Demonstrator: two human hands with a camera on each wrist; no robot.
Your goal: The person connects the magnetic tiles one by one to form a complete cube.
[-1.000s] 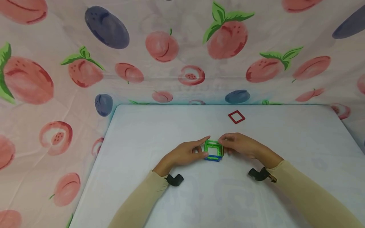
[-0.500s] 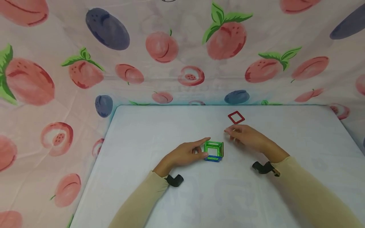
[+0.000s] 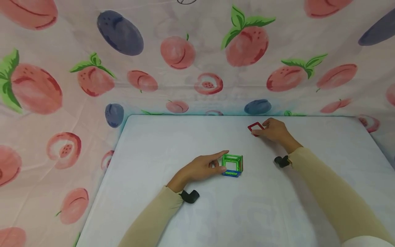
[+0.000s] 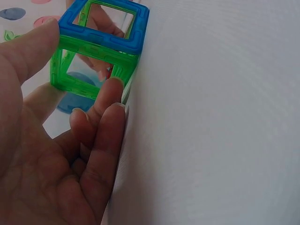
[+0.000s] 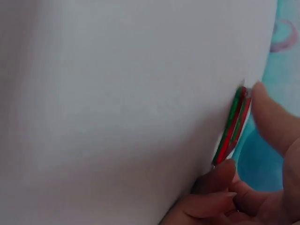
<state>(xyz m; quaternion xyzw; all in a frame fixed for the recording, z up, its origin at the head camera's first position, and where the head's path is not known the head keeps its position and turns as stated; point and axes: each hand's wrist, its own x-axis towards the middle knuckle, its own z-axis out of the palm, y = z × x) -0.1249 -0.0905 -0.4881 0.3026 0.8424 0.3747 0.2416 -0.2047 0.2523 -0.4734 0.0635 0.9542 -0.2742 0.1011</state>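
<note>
In the head view, a small box of square magnetic tiles [image 3: 232, 156], green with a blue one at its near side, stands on the white table. My left hand [image 3: 200, 168] holds its left side between thumb and index finger. The left wrist view shows the thumb against the blue tile [image 4: 101, 37], the other fingers lower down. Farther back, my right hand [image 3: 276, 131] pinches a red square magnetic tile [image 3: 251, 126] at its edges. Seen nearly edge-on in the right wrist view, the tile [image 5: 233, 124] shows red and green, thumb at one end and fingers at the other.
The white table [image 3: 172, 140] runs back to a hanging cloth [image 3: 191, 20] printed with fruit, which also covers the left side. A black wrist mount [image 3: 189, 196] sits at the left cuff and another mount [image 3: 282, 161] at the right one.
My right hand has left the tile box, moved back and to the right, and taken hold of the red magnetic tile. The left hand and box have stayed in place.
</note>
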